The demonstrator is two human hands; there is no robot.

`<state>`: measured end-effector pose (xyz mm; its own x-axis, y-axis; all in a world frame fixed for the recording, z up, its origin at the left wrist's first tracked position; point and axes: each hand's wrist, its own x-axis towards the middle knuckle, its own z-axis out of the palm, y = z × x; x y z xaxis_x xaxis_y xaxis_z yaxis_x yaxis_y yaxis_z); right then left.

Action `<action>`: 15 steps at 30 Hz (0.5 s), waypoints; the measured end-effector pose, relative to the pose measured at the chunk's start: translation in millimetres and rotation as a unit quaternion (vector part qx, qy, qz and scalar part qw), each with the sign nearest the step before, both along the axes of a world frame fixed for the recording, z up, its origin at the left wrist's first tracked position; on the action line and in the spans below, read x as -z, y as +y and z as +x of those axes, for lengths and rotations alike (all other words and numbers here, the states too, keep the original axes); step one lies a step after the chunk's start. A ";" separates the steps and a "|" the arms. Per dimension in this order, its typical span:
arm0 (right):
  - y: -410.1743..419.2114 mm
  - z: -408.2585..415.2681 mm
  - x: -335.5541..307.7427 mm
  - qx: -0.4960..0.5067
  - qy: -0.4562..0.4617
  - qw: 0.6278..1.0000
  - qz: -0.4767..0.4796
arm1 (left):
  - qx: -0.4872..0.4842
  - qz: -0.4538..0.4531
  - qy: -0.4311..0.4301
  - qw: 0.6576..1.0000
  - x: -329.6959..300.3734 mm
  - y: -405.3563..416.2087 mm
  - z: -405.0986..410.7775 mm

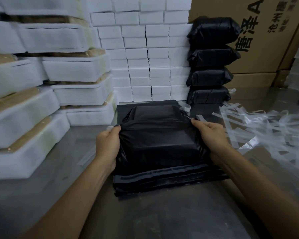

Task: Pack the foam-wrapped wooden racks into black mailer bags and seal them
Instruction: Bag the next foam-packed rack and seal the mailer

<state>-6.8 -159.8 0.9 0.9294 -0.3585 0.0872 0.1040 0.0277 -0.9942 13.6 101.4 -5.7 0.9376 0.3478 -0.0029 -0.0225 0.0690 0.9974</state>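
Left hand (109,144) and right hand (209,133) pinch the filled mailer bag (155,138) at opposite sides; its long axis runs between them; neither is nearer.

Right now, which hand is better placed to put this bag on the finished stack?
Probably the right hand: it grips the bag on the side nearest the stack, back right. The left hand holds the far side.

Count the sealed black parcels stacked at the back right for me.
4, in one column against the white foam blocks: top parcel, second, third, bottom on the table. A fifth bag, gripped by left hand and right hand, isn't stacked. Others may be hidden behind.
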 end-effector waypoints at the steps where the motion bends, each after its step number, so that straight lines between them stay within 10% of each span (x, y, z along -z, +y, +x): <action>1: -0.5 -0.5 -0.8 -0.003 0.011 1.000 0.004 | -0.001 -0.006 0.017 1.000 -0.3 0.1 0.3; 15: -12.4 -8.0 9.3 0.090 0.082 0.920 -0.372 | -0.041 0.374 -0.021 0.926 11.2 7.6 -10.5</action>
